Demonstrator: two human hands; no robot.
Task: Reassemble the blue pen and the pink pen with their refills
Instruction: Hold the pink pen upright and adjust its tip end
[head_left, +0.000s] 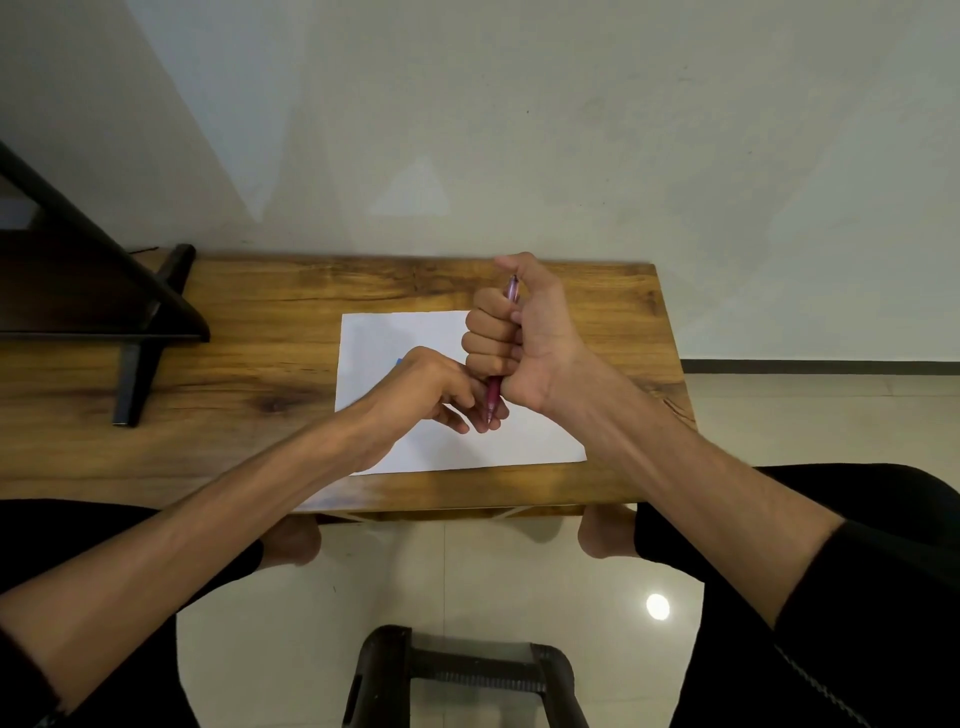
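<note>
The pink pen (494, 395) stands nearly upright over a white sheet of paper (395, 338). My right hand (524, 338) grips its barrel in a fist, with the clear pink top end poking out above the fingers. My left hand (441, 395) pinches the dark pink lower tip of the same pen with its fingertips. A small bit of the blue pen (399, 361) shows on the paper just behind my left hand; the rest of it is hidden.
The paper lies on a small wooden table (260, 332) set against a pale wall. A dark shelf frame (130, 312) stands on the table's left end. My knees and a dark stool (457, 670) are below the table's front edge.
</note>
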